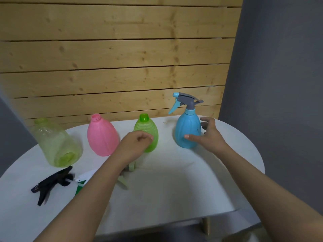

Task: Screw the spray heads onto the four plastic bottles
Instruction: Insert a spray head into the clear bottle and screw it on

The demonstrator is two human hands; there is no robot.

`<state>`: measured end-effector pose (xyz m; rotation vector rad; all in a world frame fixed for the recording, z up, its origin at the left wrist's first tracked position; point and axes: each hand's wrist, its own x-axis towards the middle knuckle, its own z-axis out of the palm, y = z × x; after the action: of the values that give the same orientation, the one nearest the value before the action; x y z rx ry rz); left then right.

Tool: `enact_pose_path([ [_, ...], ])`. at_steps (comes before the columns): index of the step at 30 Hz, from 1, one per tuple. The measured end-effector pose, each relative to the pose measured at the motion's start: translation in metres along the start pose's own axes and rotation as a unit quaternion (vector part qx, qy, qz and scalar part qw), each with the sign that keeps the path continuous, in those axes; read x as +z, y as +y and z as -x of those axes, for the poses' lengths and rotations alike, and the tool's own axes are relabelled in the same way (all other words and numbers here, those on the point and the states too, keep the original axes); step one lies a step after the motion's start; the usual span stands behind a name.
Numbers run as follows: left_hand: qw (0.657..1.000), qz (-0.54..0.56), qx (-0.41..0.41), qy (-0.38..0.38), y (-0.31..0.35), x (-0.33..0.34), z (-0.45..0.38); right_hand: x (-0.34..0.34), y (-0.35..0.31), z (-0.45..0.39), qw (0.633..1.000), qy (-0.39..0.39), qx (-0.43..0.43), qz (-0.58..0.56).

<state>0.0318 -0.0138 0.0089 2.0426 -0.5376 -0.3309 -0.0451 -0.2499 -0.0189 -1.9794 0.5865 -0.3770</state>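
A blue bottle [187, 131] stands at the right with a grey and blue spray head [185, 101] on its neck. My right hand [208, 135] is spread open just beside it, holding nothing. A green bottle [147, 130], a pink bottle [102, 136] and a pale green clear bottle [56, 144] stand with bare necks. My left hand [137, 144] hovers curled in front of the green bottle with nothing in it. On the table lie a black spray head [50, 183], a white and green spray head [83, 179] and a pale green spray head [126, 173], partly hidden by my left arm.
The white round table [174, 189] ends in a curved edge close to me and at the right. A wooden slat wall [113, 58] rises right behind the bottles. A grey wall [279, 67] stands at the right.
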Motion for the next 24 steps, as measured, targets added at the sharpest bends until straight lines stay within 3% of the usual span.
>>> enact_pose_path([
  [2,1.000,-0.024,0.001,0.017,-0.005,-0.006,0.004,0.002,-0.005,0.012,0.997,0.073,0.003,0.020],
  [4,0.998,-0.052,-0.003,0.033,-0.011,-0.013,0.009,0.003,-0.008,0.023,0.995,0.094,0.007,0.041],
  [12,0.987,-0.154,-0.044,-0.035,-0.037,-0.053,0.024,0.027,-0.029,0.058,0.997,-0.071,0.017,-0.002],
  [16,0.985,-0.137,-0.053,-0.092,-0.056,-0.052,0.035,0.051,-0.037,0.067,0.991,-0.130,-0.005,-0.001],
  [19,0.978,-0.199,-0.032,-0.059,-0.069,-0.041,0.035,0.063,-0.040,0.067,0.988,-0.150,-0.013,0.019],
  [24,0.987,-0.154,-0.033,-0.013,-0.075,-0.036,0.035,0.082,-0.036,0.062,0.983,-0.180,0.002,0.048],
])
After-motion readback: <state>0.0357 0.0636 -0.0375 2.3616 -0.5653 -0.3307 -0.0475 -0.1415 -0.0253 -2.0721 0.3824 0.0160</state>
